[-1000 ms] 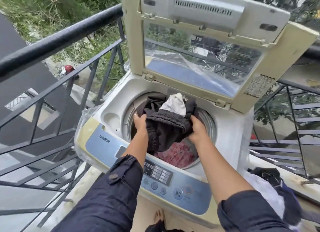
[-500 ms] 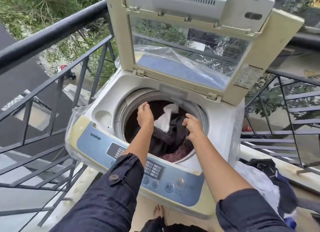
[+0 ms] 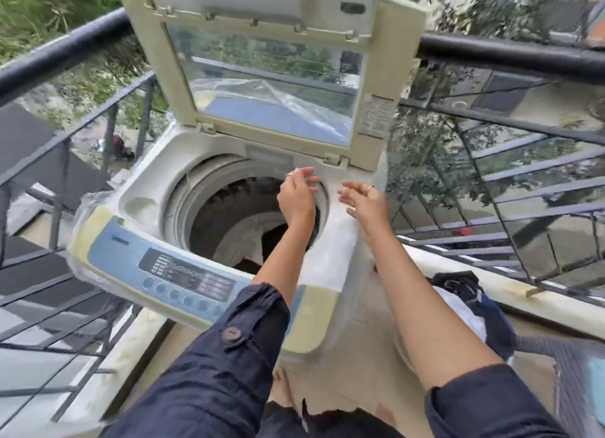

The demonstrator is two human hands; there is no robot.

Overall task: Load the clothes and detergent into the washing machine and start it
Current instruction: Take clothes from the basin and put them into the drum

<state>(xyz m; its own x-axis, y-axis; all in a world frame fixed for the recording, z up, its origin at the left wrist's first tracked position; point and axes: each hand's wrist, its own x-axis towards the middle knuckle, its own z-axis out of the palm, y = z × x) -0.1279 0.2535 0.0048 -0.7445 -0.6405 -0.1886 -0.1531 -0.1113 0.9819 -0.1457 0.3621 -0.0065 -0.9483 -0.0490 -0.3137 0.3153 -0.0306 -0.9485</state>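
A white top-loading washing machine (image 3: 154, 172) stands on a balcony with its lid (image 3: 271, 61) raised upright. Its blue control panel (image 3: 170, 274) faces me. Dark and pale clothes (image 3: 262, 238) lie deep in the drum. My left hand (image 3: 296, 197) hovers over the drum's right rim, fingers spread, holding nothing. My right hand (image 3: 365, 200) is beside it over the machine's right top edge, also empty with fingers apart. A pile of white, black and blue clothes (image 3: 471, 310) lies on the ledge to the right of the machine.
A black metal railing (image 3: 59, 61) runs behind and to both sides of the machine. Clear plastic wrap (image 3: 82, 208) clings to the machine's left corner. A dark garment (image 3: 327, 421) lies on the floor by my feet. A woven seat (image 3: 573, 372) is at the right edge.
Both hands let go of the dark garment, which dropped into the drum, and rose out to the drum's right rim. My view shifted to the right.
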